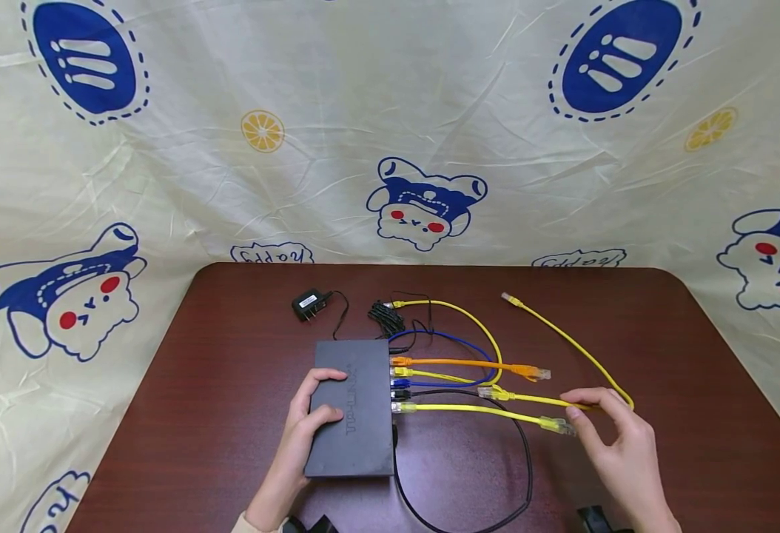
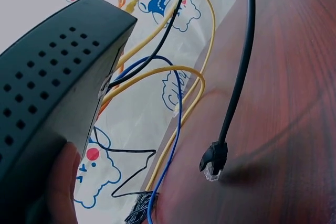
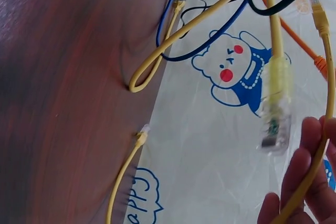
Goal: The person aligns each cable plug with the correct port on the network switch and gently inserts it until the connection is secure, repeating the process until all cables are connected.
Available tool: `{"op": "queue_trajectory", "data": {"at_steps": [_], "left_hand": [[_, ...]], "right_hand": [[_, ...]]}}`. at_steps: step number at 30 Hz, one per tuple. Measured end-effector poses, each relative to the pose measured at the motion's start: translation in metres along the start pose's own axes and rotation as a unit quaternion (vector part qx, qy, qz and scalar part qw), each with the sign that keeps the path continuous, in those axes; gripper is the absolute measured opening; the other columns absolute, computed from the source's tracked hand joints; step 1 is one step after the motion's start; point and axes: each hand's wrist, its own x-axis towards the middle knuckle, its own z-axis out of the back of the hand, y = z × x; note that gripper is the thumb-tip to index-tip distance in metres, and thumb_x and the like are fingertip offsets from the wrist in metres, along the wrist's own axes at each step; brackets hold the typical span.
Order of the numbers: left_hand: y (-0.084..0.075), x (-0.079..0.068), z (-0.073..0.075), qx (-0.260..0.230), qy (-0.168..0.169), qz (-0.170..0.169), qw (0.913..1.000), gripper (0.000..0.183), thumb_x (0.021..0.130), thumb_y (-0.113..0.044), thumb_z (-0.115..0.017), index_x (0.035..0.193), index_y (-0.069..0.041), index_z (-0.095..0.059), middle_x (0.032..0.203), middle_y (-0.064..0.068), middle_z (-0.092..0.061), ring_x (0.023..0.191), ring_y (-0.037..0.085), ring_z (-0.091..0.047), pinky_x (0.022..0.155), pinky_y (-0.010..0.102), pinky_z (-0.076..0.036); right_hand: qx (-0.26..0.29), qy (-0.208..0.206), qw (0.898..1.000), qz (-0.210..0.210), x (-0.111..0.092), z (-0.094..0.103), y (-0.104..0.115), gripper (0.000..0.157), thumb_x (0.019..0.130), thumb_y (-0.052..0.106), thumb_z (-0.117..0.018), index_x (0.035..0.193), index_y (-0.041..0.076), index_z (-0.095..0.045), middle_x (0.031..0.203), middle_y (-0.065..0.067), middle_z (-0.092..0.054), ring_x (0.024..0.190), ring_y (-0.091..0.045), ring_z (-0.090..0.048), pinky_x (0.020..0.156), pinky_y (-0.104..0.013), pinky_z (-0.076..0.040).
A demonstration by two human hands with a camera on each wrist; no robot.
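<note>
My left hand (image 1: 297, 429) holds a dark grey network switch (image 1: 357, 451) from its left side, thumb and index finger on its top. In the left wrist view, a finger (image 2: 64, 182) shows along the underside of the vented box. From the box's right side come an orange cable (image 1: 456, 363), a blue cable (image 1: 456, 337), a black cable (image 1: 528, 459) and yellow cables, one a thick yellow cable (image 1: 476, 409). My right hand (image 1: 623, 444) pinches a separate yellow network cable (image 3: 328, 66) between thumb and fingers, its clear plug (image 1: 488, 393) pointing left toward the switch.
A black power adapter (image 1: 310, 303) lies behind the switch, beside its bundled black cord (image 1: 386, 318). The held cable's other plug (image 1: 511, 299) rests farther back on the brown table (image 1: 197, 414). A black plug (image 2: 214, 156) hangs near the tabletop. A patterned cloth (image 1: 337, 207) hangs behind.
</note>
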Motion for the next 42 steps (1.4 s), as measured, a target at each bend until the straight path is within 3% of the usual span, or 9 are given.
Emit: {"op": "queue_trajectory", "data": {"at_steps": [11,19,25,32,36,42], "left_hand": [[0.002,0.002,-0.001,0.002,0.002,-0.003,1.0,0.049,0.072,0.003,-0.054,0.119,-0.009,-0.056,0.123,0.011,-0.045,0.105,0.031,-0.042,0.082,0.04,-0.039],[0.002,0.003,-0.003,-0.002,0.003,-0.005,1.0,0.048,0.071,0.003,-0.054,0.118,-0.009,-0.057,0.124,0.011,-0.046,0.106,0.031,-0.042,0.083,0.04,-0.038],[0.002,0.003,-0.005,0.0,0.005,-0.005,1.0,0.048,0.071,0.003,-0.054,0.118,-0.009,-0.057,0.125,0.011,-0.046,0.107,0.031,-0.042,0.084,0.041,-0.037],[0.001,0.004,-0.006,0.006,0.005,-0.01,0.9999,0.047,0.072,0.003,-0.055,0.117,-0.009,-0.058,0.126,0.01,-0.046,0.109,0.031,-0.041,0.087,0.042,-0.033],[0.0,0.004,-0.007,0.0,0.006,-0.008,0.9999,0.047,0.072,0.003,-0.055,0.117,-0.01,-0.057,0.126,0.01,-0.046,0.108,0.031,-0.041,0.087,0.042,-0.034],[0.0,0.005,-0.009,-0.003,0.008,-0.009,0.9999,0.048,0.071,0.003,-0.055,0.117,-0.01,-0.058,0.124,0.011,-0.047,0.107,0.031,-0.042,0.086,0.042,-0.035]], "right_hand": [[0.032,0.001,0.998,0.062,0.004,-0.008,0.008,0.032,0.066,-0.012,-0.077,0.091,0.007,-0.072,0.084,0.0,-0.064,0.079,-0.004,-0.054,0.077,-0.013,-0.039],[0.043,0.039,0.998,0.024,0.007,-0.012,0.022,0.034,0.068,-0.017,-0.074,0.089,0.01,-0.07,0.081,0.003,-0.064,0.071,-0.002,-0.056,0.066,-0.012,-0.043],[0.064,0.038,0.994,0.075,0.009,-0.022,0.027,0.037,0.066,-0.019,-0.073,0.092,0.007,-0.07,0.084,-0.001,-0.065,0.075,-0.004,-0.058,0.07,-0.011,-0.044],[0.053,0.076,0.994,0.063,0.011,-0.031,0.038,0.032,0.073,-0.014,-0.072,0.094,0.011,-0.067,0.086,0.0,-0.066,0.077,-0.001,-0.059,0.072,-0.013,-0.047],[0.061,0.089,0.991,0.078,0.012,-0.037,0.043,0.034,0.073,-0.015,-0.071,0.095,0.011,-0.067,0.087,0.001,-0.065,0.077,-0.003,-0.059,0.072,-0.013,-0.047],[0.073,0.104,0.989,0.08,0.014,-0.048,0.05,0.038,0.072,-0.013,-0.072,0.096,0.014,-0.065,0.084,0.009,-0.06,0.069,-0.004,-0.054,0.06,-0.015,-0.043]]}}
